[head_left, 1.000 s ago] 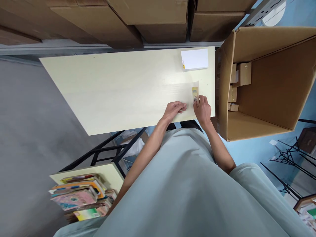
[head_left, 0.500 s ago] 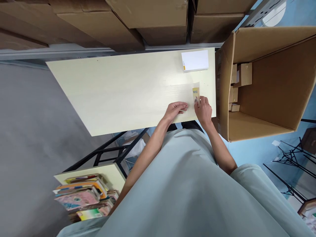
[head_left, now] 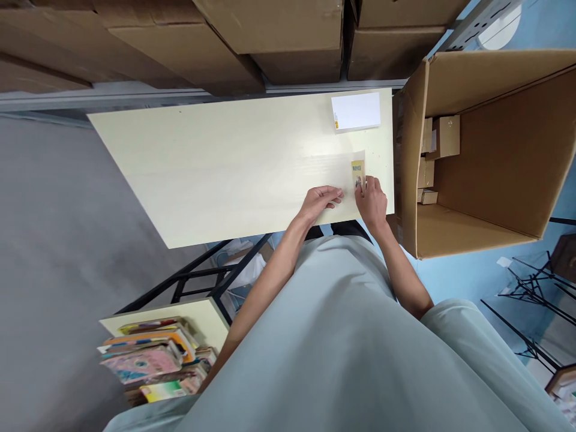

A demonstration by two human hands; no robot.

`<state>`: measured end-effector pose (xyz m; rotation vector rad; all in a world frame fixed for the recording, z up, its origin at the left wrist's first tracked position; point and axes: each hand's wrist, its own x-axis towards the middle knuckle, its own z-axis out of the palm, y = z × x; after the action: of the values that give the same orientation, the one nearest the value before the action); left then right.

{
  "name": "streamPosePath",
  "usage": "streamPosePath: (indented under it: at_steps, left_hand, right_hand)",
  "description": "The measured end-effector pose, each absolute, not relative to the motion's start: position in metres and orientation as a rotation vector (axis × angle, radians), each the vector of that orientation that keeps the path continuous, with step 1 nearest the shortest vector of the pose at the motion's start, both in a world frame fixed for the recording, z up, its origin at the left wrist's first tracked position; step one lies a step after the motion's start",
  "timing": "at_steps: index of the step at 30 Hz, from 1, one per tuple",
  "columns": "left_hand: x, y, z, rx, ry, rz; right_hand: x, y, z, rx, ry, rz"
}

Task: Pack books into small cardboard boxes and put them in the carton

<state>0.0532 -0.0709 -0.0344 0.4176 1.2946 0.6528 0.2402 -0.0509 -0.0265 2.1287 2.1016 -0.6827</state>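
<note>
Only the view is shifting slightly, right hand is pinching a yellow packet at the bench's right end, left hand is curling loosely just left of the packet, cannot tell whether holding anything.

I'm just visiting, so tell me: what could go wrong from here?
The yellow packet might bend or slip, since the right hand seems to pinch only its lower end.
The white paper lies close to the table's far edge and could get knocked off.
The books are piled unevenly, so they might slide.
</note>
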Motion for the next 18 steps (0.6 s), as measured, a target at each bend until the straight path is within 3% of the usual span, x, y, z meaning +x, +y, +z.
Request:
streamPosePath:
  at_steps: [18]
  left_hand:
    - [0.0544,-0.0733,-0.041,0.486,1.353,0.696]
  right_hand:
    - [0.2411,-0.0507,-0.0247,2.12,2.077,-0.652]
